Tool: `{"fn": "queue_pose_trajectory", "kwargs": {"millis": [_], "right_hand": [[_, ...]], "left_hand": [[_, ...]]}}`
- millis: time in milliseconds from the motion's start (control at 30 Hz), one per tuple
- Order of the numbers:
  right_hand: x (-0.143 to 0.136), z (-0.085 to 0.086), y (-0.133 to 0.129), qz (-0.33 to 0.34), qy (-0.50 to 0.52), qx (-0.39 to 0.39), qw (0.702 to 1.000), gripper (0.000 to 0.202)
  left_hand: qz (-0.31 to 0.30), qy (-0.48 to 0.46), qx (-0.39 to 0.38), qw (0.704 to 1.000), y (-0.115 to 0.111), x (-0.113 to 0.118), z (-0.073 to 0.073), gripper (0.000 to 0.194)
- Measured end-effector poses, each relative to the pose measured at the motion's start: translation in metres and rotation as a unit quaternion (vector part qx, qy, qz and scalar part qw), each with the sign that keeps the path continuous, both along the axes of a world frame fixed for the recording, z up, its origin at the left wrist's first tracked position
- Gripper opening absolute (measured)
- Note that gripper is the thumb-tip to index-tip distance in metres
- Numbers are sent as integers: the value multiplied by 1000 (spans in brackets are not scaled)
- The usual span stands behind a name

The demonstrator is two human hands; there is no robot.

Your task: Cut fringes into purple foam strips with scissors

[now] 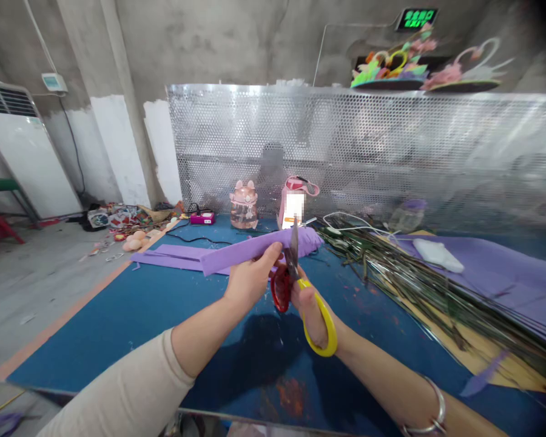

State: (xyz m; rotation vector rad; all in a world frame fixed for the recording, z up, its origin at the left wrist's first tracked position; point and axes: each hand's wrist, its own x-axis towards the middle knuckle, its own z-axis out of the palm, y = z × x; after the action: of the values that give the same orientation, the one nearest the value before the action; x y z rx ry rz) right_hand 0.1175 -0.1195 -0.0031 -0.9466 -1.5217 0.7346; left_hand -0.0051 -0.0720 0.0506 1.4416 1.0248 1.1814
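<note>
My left hand (250,276) pinches a long purple strip (236,252) between thumb and fingers, holding it above the blue tabletop. To the right of my grip the strip's end looks bunched or fringed. My right hand (312,309) holds a pair of scissors (293,258) with one yellow and one red handle loop, the thumb through the yellow one. The blades point up and lie across the strip, close beside my left fingertips. Whether they touch the strip I cannot tell. More purple strips (164,258) lie flat on the table behind my left hand.
A bundle of dark green stems (391,273) covers the table's right side, with a white packet (438,255) on a purple sheet (505,267). A pink jar (244,206), a lit phone (293,209) and a magenta power strip (202,218) stand along the perforated metal panel (346,139).
</note>
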Motion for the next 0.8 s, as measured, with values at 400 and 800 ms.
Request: {"fn": "queue_pose_trajectory", "kwargs": {"millis": [400, 800], "right_hand": [[4, 6, 0, 20, -77, 66, 995, 55], [3, 8, -2, -2, -45, 41, 998, 60]], "left_hand": [[58, 72, 67, 993, 0, -2, -6, 40], [23, 43, 75, 996, -7, 0, -1, 37]]}}
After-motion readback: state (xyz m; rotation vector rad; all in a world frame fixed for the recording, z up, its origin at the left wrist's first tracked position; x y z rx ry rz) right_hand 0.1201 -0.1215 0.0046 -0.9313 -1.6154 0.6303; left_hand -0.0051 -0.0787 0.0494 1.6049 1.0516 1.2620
